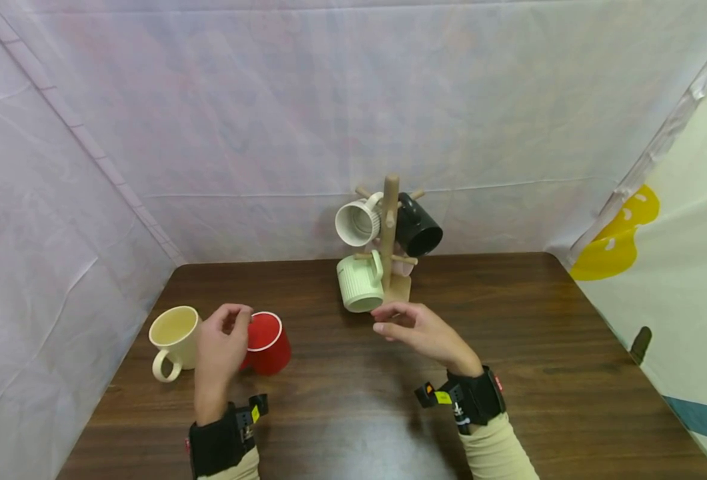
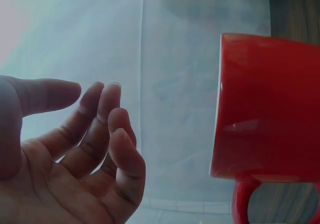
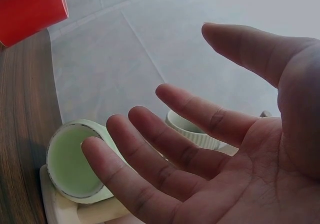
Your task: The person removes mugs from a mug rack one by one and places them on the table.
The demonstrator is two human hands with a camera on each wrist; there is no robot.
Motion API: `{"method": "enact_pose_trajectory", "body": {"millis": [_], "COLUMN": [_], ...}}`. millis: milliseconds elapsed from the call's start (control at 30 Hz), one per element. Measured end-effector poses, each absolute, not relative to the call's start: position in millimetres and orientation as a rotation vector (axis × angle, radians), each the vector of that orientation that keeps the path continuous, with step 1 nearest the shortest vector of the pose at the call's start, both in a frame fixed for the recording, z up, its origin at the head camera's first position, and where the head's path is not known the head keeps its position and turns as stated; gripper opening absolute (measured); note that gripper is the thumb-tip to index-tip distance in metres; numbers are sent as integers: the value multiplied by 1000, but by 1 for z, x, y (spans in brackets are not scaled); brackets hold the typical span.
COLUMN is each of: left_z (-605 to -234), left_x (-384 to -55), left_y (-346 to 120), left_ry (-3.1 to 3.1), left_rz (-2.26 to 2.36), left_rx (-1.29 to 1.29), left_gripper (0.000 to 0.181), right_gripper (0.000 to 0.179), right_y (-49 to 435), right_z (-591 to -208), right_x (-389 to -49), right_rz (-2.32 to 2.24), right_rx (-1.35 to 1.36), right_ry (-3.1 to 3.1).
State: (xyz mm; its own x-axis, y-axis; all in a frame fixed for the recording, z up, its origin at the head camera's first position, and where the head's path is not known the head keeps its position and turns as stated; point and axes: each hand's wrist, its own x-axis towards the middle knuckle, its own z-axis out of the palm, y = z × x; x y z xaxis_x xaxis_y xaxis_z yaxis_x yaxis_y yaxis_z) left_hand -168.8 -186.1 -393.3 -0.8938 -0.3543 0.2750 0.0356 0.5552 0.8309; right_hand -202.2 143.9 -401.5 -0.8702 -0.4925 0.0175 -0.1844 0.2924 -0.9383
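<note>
My left hand (image 1: 223, 337) hovers beside the red mug (image 1: 271, 353), fingers loosely bent and nothing held. In the left wrist view the red mug (image 2: 270, 109) stands apart from the fingertips, its handle turned toward the bottom of the frame. My right hand (image 1: 422, 330) is in front of the wooden mug rack (image 1: 391, 233), its fingers spread and empty. Closest to those fingers is a pale green mug (image 1: 359, 283), hanging tilted from a lower peg; its opening also shows in the right wrist view. Above it hang a white ribbed mug (image 1: 358, 223) and a black mug (image 1: 419, 228).
A cream yellow mug (image 1: 176, 337) stands upright at the left, partly behind my left hand. Low behind the rack post a pale pink mug (image 1: 403, 267) partly shows. White cloth (image 1: 257, 133) rises behind the brown wooden table (image 1: 539, 347).
</note>
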Motion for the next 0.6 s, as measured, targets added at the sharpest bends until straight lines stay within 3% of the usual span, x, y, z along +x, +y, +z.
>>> {"method": "enact_pose_trajectory", "body": {"millis": [600], "left_z": [-391], "left_x": [-170], "left_y": [-179], "left_ry": [-2489], "left_rz": [-1309], "left_rx": [244], "left_gripper": [28], "right_gripper": [34], "right_y": [146], "right_z": [-401], "right_x": [-202], "right_rz": [-1620], "right_rx": [-611], "right_ry": [2296]}}
